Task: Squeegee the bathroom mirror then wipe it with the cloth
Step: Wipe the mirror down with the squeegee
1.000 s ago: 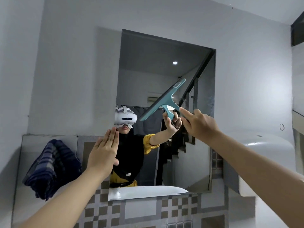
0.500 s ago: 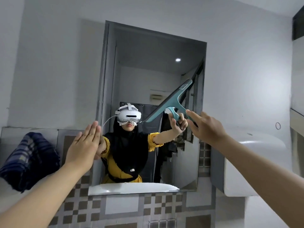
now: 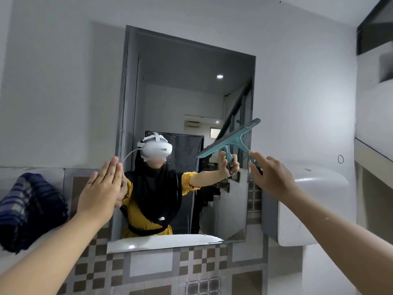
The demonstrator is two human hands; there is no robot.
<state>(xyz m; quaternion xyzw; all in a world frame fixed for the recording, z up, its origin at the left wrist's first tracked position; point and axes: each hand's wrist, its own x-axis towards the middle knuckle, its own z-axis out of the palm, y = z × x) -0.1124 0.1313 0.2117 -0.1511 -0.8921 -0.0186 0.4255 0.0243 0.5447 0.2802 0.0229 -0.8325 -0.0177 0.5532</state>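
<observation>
Glass first: the mirror [image 3: 187, 99] fills the middle of the wall, above a band of checked tiles [image 3: 197, 265]. No streaks, foam or water lines show on it from here, so you cannot tell how much of it has been squeegeed. My read is that you are in the first step, with the whole cloth wipe left to do.

The cloth [image 3: 27, 211], dark blue plaid, lies bunched on the ledge at far left, well apart from the mirror's edge and from both hands. Nothing touches it.

A white basin or fixture [image 3: 297, 211] sits to the right of the mirror, under your right arm.

The squeegee [image 3: 231, 139], teal, is at the mirror's right side, about mid-height. Its blade runs on a slant, high end toward the right edge of the mirror, low end toward the centre. The blade looks pressed to the glass, though the contact line itself is hard to make out.

Your right hand [image 3: 274, 177] has the squeegee's handle. The fingers are wrapped loosely, the index finger stretched forward along the handle; the grip on the near side is hidden behind the hand.

Your left hand [image 3: 102, 188] is fully open, fingers straight and together, palm flat toward the mirror's lower left edge. It holds nothing. It seems to brace on the glass or frame there, meeting its own reflection, but true contact is not certain.
</observation>
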